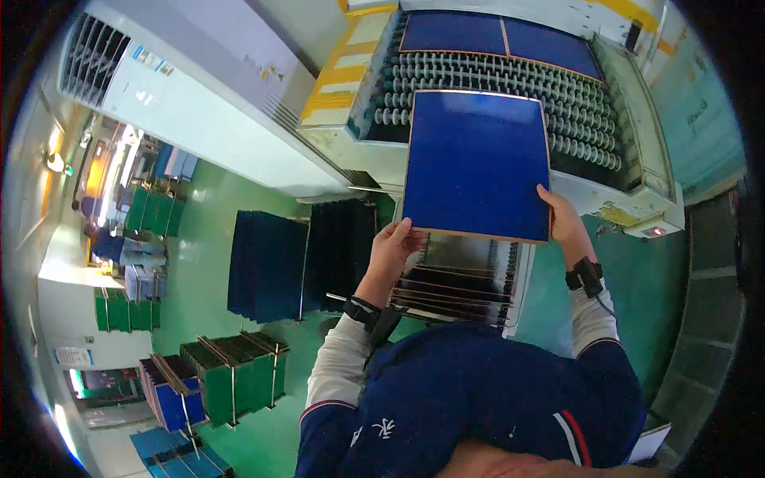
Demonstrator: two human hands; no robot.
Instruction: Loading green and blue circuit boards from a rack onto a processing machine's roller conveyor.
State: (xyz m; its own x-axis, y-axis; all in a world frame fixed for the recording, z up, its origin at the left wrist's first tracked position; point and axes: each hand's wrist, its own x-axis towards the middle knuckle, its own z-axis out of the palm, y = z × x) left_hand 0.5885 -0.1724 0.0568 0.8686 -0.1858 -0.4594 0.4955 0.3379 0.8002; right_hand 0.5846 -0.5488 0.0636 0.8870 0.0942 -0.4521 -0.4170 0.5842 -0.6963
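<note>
A square blue panel (478, 167) with a thin copper-coloured rim is held between my two hands, its far edge reaching over the near end of a roller conveyor (586, 131). My left hand (393, 245) grips the near left corner, thumb on top and fingers underneath. On the right edge, close to the near right corner, my right hand (562, 212) is closed with its thumb over the face; its other fingers are mostly hidden. Two more blue panels (454, 32) lie side by side at the far end of the rollers. Below the held panel, a rack (518, 291) contains several upright boards (450, 296).
A tall white cabinet (207, 135) borders the conveyor on the left. Dark panels (267, 267) stand in a rack on the green floor. Further left are racks of green boards (239, 382) and blue ones (171, 406). Another person (131, 247) is in the far left background.
</note>
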